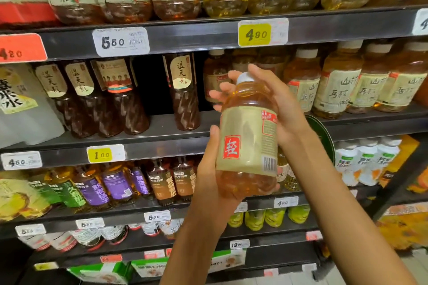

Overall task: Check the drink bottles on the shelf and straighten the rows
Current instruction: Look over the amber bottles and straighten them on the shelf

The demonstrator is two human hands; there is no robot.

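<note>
I hold an amber drink bottle (249, 136) with a white cap and a beige label bearing a red square mark, in front of the middle shelf (162, 148). My left hand (213, 176) grips its base from the left and below. My right hand (273, 102) curls round its neck and shoulder from the right. Behind it, a row of similar amber bottles (335, 88) with white caps stands on the shelf to the right. Dark brown bottles (185, 92) stand to the left, with a gap in their row.
The upper shelf (208, 32) carries large bottles with white and yellow labels. Lower shelves hold purple, green and brown labelled bottles (115, 185) and small white bottles (366, 159). Price tags (262, 32) line the shelf edges. A large white jug (20, 109) sits far left.
</note>
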